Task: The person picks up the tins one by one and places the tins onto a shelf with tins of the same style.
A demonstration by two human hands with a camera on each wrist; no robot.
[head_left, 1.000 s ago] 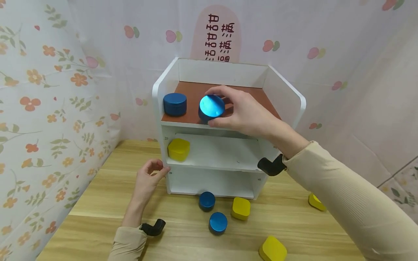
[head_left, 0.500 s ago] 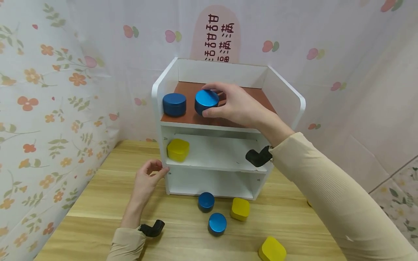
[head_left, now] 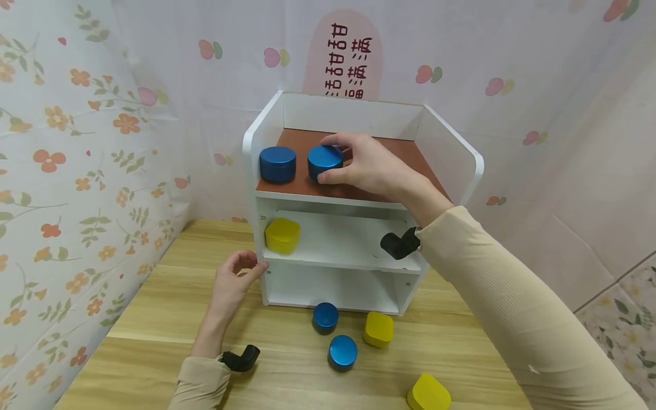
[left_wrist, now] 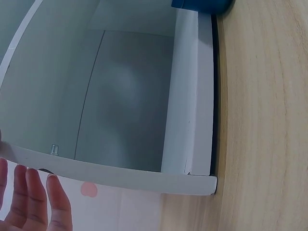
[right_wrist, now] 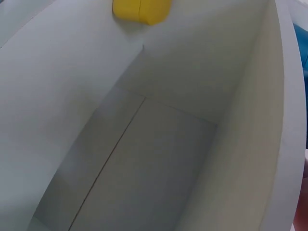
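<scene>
On the brown top deck of a small white shelf (head_left: pixel 333 262), my right hand (head_left: pixel 376 168) grips a round blue tin (head_left: pixel 325 160) between thumb and fingers. The tin stands upright, and its base looks to be at the deck. Just to its left is a second blue tin (head_left: pixel 278 164), a small gap apart. Only a sliver of the right hand and some blue show at the right edge of the right wrist view. Low on the shelf's left side, my left hand (head_left: pixel 233 279) touches the side panel, fingers fairly straight in the left wrist view.
A yellow rounded block (head_left: pixel 282 235) sits at the left of the middle shelf. Before the shelf, a blue tin (head_left: pixel 325 318), another blue tin (head_left: pixel 343 352), a yellow block (head_left: pixel 378 329) and a nearer yellow block (head_left: pixel 429 393) lie on the wooden table (head_left: pixel 287 381).
My right hand has moved slightly left with the blue tin, which was tilted and now stands level near the other tin. The left hand has stayed in place.
</scene>
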